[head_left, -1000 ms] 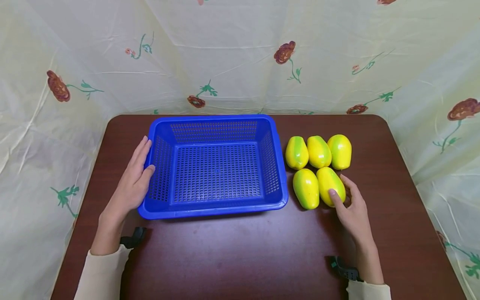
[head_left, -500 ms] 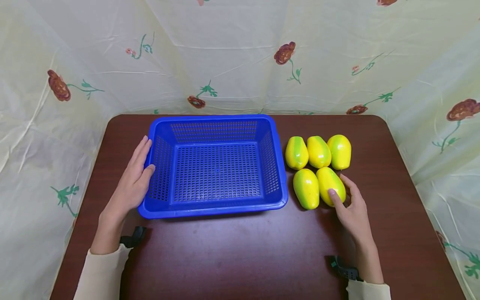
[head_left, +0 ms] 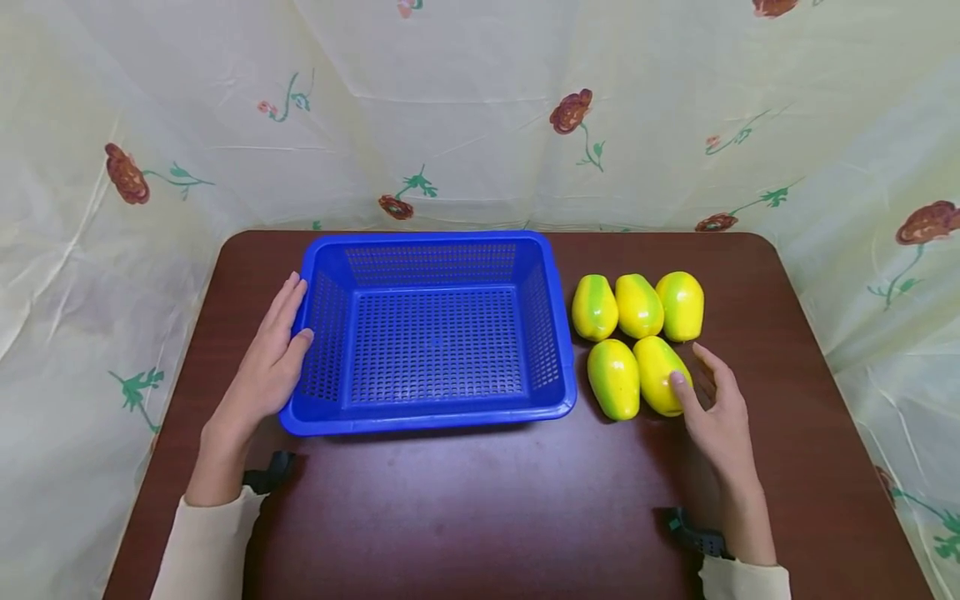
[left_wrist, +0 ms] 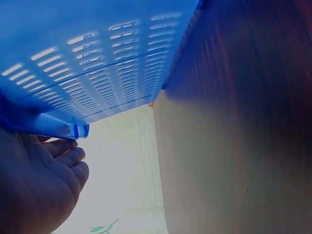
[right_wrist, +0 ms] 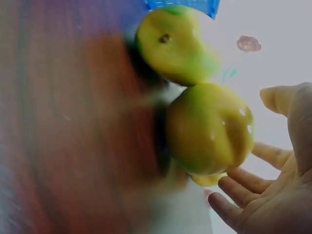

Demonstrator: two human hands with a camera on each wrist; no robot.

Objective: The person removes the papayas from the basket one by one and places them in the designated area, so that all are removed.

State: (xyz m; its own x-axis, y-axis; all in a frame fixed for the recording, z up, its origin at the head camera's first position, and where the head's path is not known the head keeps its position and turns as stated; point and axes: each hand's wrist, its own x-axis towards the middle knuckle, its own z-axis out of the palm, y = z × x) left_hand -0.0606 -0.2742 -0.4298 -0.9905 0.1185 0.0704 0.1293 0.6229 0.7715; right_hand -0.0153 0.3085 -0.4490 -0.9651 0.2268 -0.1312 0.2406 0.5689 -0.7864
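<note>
A blue perforated plastic basket (head_left: pixel 435 421) stands on the table, with nothing inside it. My left hand (head_left: pixel 262 367) rests against its left rim, fingers straight along the outside and thumb at the edge. In the left wrist view, the fingers (left_wrist: pixel 73 158) lie at the rim beside the slotted wall. Several yellow-green mangoes sit in two rows right of the basket. My right hand (head_left: pixel 720 412) is spread beside the front right mango (head_left: pixel 660 375), its thumb tip overlapping that fruit in the head view. The right wrist view shows the thumb apart from the mango (right_wrist: pixel 209 129), fingertips close by.
The front left mango (head_left: pixel 613 379) lies between that fruit and the basket. Behind stand three more, including one at the back right (head_left: pixel 681 307). The dark brown table (head_left: pixel 465 508) ends at a flowered curtain (head_left: pixel 465 108).
My right hand has shifted slightly right, its fingers drawing away from the front right mango. The left hand stays at the basket rim. The head view has tilted a little.
</note>
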